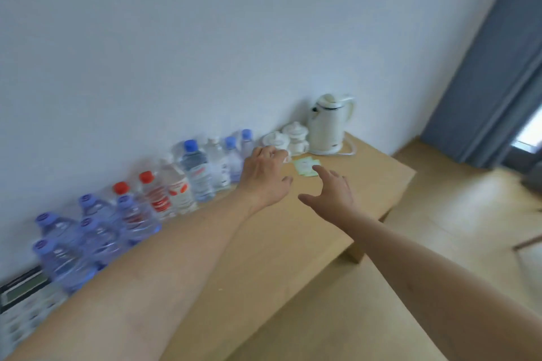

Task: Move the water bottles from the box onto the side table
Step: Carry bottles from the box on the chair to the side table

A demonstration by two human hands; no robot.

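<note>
From the head view, water bottles (193, 173) with blue, red and clear caps stand in a row along the wall on the wooden counter (293, 243). The left hand (265, 176) reaches over the counter near the far end of the row, its fingers curled; blur hides whether it holds anything. The right hand (331, 192) hovers spread wide beside it, holding nothing. Beyond them sit two white lidded cups (289, 138), a white kettle (330, 124) and green packets (306, 165). A phone (23, 302) lies at the near left.
</note>
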